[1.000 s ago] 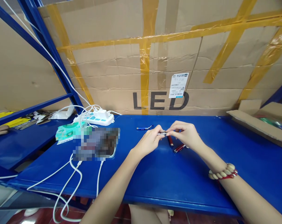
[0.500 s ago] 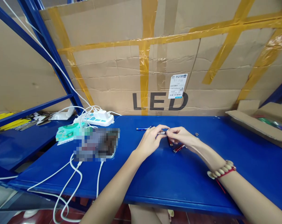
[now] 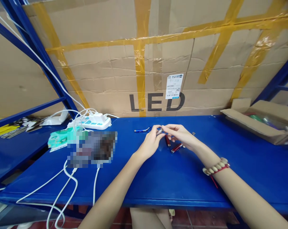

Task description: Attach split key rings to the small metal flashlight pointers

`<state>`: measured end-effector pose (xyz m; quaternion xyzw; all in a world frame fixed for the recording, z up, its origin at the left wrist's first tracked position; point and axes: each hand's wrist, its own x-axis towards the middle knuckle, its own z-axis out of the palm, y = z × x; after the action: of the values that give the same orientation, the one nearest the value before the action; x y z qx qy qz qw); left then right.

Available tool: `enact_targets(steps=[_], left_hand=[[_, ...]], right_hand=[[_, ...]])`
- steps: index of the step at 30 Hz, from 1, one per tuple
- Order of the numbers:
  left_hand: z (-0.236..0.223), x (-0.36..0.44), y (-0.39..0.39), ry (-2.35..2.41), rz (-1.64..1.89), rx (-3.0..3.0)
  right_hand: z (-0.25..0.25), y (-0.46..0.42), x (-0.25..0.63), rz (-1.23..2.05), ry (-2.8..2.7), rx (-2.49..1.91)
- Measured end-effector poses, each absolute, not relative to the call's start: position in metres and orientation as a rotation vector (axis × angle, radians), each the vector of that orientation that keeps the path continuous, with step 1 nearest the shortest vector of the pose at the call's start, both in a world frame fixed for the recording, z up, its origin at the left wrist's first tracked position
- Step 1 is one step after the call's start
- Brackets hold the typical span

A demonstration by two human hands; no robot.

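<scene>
My left hand (image 3: 151,142) and my right hand (image 3: 178,133) meet above the blue table. Between their pinched fingertips is a small silvery piece (image 3: 160,130), mostly covered by the fingers, so its kind is unclear. Just below my right hand lie two slim red metal tubes, one upright in the picture (image 3: 168,141) and one slanted (image 3: 176,148); they look like small keychain flashlights. A similar blue tube (image 3: 140,130) with a metal clasp rests to the left, beyond my left hand. Near my right wrist sits a tiny metal bit (image 3: 193,133).
On the left stand a white power strip (image 3: 106,124) with plugs and cables, a green packet (image 3: 60,137) and a blurred-out device (image 3: 103,148). An open cardboard box (image 3: 260,127) is at the right. A large taped carton (image 3: 106,79) walls off the back.
The view has swung slightly to the right, so most things sit further left. The piece between my fingers is more hidden, and the red tubes show more fully. Both hands keep their pinch.
</scene>
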<state>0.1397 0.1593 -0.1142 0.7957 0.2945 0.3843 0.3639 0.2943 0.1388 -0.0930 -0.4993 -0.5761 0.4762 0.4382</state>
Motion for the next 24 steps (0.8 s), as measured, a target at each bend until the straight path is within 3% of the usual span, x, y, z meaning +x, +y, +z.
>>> enact_targets(steps=[6,11,16,24], left_hand=[[-0.109,0.138,0.164,0.963,1.040,2.087],[-0.107,0.137,0.163,0.974,1.093,2.007],[-0.107,0.139,0.161,0.932,1.082,2.001],[-0.109,0.138,0.161,0.913,1.036,2.028]], right_hand=[[-0.087,0.147,0.320,0.669,-1.220,-1.356],[-0.091,0.147,0.345,0.087,-1.550,-1.913],[-0.097,0.145,0.343,0.412,-1.828,-2.087],[-0.086,0.140,0.357,0.053,-1.402,-2.341]])
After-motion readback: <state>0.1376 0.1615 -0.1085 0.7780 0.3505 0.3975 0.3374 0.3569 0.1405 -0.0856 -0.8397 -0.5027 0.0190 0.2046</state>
